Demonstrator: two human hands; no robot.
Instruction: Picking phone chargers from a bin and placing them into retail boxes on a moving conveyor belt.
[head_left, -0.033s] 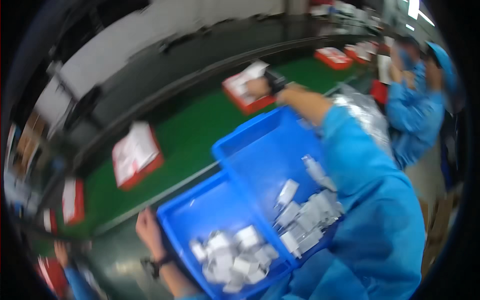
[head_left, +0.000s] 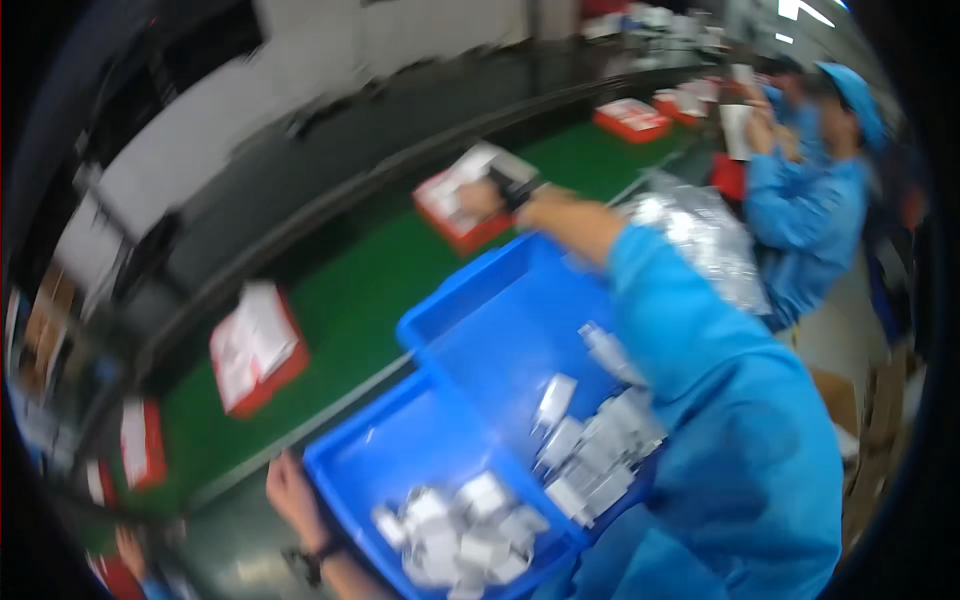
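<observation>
My right hand (head_left: 483, 199) reaches across to a red box (head_left: 468, 236) on the green conveyor belt. It lies over the white sheets or packets (head_left: 440, 190) in that box; its fingers are blurred, so I cannot tell whether they grip anything. My left hand (head_left: 291, 492) hangs beside the outer edge of the nearer blue bin (head_left: 372, 448), fingers curled in, nothing showing in them. Small white boxes (head_left: 465, 530) are heaped in this bin. Clear-wrapped white pieces (head_left: 600, 450) lie in the second blue bin (head_left: 505, 320), which overlaps the first.
More red boxes with white contents, such as one box (head_left: 257, 348) to the left and another (head_left: 632, 119) farther right, sit along the belt (head_left: 350, 290). Silvery plastic bags (head_left: 695, 235) lie beyond the bins. A co-worker (head_left: 815, 190) stands at right; another person's hand (head_left: 130, 552) shows lower left.
The whole view has shifted slightly, so belt, bins and right arm appear a little farther left. My right hand stays over the same red box; my left hand remains beside the bin.
</observation>
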